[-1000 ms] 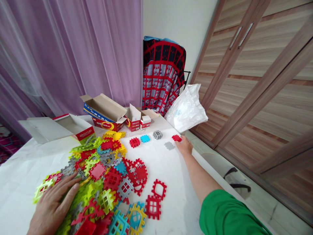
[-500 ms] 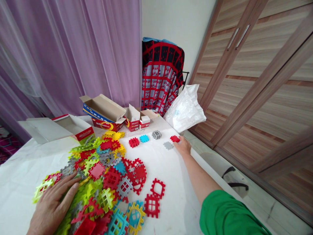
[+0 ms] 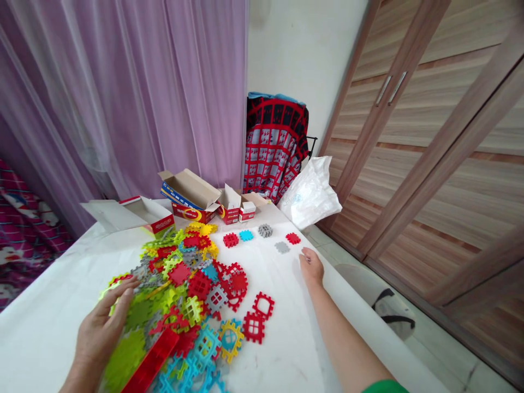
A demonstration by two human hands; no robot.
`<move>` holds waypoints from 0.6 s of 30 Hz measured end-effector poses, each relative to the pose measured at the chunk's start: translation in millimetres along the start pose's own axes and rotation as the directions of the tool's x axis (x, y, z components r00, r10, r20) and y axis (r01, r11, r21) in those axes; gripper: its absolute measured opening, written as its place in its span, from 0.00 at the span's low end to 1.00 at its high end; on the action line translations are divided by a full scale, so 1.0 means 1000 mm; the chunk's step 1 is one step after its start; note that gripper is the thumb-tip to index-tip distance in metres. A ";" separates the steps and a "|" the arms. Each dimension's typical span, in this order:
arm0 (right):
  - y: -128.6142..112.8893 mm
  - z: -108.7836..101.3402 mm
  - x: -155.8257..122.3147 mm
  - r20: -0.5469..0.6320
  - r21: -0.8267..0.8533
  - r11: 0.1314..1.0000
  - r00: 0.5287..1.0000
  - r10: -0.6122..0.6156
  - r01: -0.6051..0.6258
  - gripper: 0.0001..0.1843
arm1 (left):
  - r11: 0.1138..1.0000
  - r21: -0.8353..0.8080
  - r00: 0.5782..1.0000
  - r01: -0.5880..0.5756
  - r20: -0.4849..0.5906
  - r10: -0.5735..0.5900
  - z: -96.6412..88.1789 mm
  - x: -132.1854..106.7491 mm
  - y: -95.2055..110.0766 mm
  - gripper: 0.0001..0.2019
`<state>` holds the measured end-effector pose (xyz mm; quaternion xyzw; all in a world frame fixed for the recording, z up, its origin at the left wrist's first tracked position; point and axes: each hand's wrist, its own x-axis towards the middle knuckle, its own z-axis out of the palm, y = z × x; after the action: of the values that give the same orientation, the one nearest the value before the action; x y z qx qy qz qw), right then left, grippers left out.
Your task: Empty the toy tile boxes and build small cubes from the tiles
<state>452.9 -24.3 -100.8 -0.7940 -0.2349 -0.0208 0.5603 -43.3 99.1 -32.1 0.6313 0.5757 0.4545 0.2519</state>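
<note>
Red piece (image 3: 293,238) | flat, bright, tooth-edged (solid-faced) | right hand (image 3: 312,266) nearby

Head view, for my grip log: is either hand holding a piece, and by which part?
Right hand: nothing visible, the red piece lying apart. Left hand: over the pile, no grip visible.

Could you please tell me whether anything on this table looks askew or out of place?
Yes: the blue box sits askew on a red box, its flaps open and tilted against the one below. Pieces near the left hand lie in a jumbled heap.
</note>
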 end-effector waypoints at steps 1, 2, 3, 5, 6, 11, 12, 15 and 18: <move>-0.003 -0.001 -0.009 0.017 0.021 1.000 1.000 -0.004 0.004 0.21 | 1.000 -0.010 1.000 0.014 -0.019 -0.014 -0.001 -0.002 0.000 0.25; -0.006 -0.001 -0.017 0.040 0.044 0.999 0.999 -0.008 0.007 0.21 | 0.999 -0.018 0.999 0.031 -0.036 -0.031 -0.003 -0.004 0.000 0.26; -0.010 0.000 -0.027 0.065 0.066 0.998 0.998 -0.011 0.007 0.20 | 0.998 -0.022 0.997 0.051 -0.049 -0.052 -0.005 -0.006 0.000 0.26; -0.019 0.002 -0.046 0.122 0.102 0.995 0.993 -0.008 -0.005 0.20 | 0.996 -0.019 0.994 0.089 -0.067 -0.091 -0.008 -0.013 0.000 0.25; -0.025 0.003 -0.056 0.153 0.110 0.994 0.988 -0.007 -0.009 0.20 | 0.995 -0.011 0.992 0.103 -0.075 -0.104 -0.011 -0.017 0.000 0.24; -0.060 0.011 -0.106 0.297 0.107 0.956 0.909 -0.292 0.272 0.16 | 0.988 0.058 0.982 0.146 -0.133 -0.137 -0.021 -0.048 0.000 0.22; -0.068 0.012 -0.114 0.330 0.102 0.917 0.856 -0.398 0.387 0.14 | 0.984 0.077 0.979 0.161 -0.136 -0.150 -0.022 -0.054 0.001 0.23; -0.090 0.015 -0.135 0.483 0.049 0.770 0.659 -0.576 0.637 0.16 | 0.973 0.115 0.976 0.200 -0.112 -0.187 -0.023 -0.064 0.003 0.23; -0.105 0.016 -0.143 0.645 -0.006 0.698 0.536 -0.545 0.716 0.22 | 0.972 0.136 0.981 0.191 -0.068 -0.183 -0.021 -0.064 0.004 0.22</move>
<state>280.0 -32.4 -56.5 -0.6847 -0.6664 -0.0036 0.2951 -54.3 32.4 -37.2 0.5776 0.6703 0.4039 0.2320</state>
